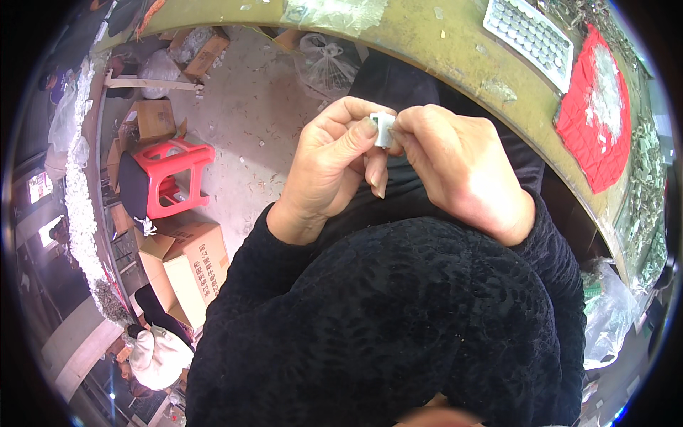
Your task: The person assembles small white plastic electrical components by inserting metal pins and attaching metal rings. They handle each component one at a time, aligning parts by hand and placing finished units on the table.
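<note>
In front of my body, above my lap, my left hand (pixel 329 160) pinches a small white plastic piece (pixel 383 131) between thumb and forefinger. The piece is box-like, with a dark opening on its left side. My right hand (pixel 455 156) is closed, its thumb and fingertips pressed together against the right side of the piece. Whatever those fingertips may hold is hidden by the fingers. Both hands are raised off the worktable.
A worktable (pixel 455 43) curves along the top and right, bearing a white tray (pixel 530 35) of round parts and a red cloth (pixel 597 114) with small clear pieces. At left stand a red stool (pixel 178 174) and a cardboard box (pixel 186 269). A plastic bag (pixel 326 65) lies beyond my hands.
</note>
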`<state>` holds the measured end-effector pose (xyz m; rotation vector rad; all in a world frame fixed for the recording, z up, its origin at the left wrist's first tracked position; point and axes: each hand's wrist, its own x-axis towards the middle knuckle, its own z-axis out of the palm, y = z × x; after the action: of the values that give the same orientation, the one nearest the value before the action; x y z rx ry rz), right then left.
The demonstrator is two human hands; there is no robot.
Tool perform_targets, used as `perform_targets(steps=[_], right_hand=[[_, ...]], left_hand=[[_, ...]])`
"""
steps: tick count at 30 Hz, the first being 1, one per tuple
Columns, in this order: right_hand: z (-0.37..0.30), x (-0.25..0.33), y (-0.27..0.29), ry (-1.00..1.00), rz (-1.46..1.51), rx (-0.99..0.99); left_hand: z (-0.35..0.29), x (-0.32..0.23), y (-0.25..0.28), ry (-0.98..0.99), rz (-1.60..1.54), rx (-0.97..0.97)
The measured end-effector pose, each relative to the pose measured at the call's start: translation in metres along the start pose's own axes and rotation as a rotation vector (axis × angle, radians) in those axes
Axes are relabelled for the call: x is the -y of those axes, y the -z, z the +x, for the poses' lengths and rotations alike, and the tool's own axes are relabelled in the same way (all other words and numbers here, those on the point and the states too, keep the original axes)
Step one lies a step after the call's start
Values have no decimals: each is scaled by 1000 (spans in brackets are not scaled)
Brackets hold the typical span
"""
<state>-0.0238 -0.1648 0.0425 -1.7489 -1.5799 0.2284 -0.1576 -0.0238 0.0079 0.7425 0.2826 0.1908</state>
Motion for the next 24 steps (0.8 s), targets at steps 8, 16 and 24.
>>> perform_targets(steps=[8, 16, 24], right_hand=[[0, 0, -2, 55, -51, -32], [2, -3, -10, 156, -75, -188], [3, -4, -10, 186, -118, -168]], left_hand=[[0, -1, 0, -3, -19, 27], [0, 0, -1, -2, -61, 57], [0, 0, 0, -5, -43, 57]])
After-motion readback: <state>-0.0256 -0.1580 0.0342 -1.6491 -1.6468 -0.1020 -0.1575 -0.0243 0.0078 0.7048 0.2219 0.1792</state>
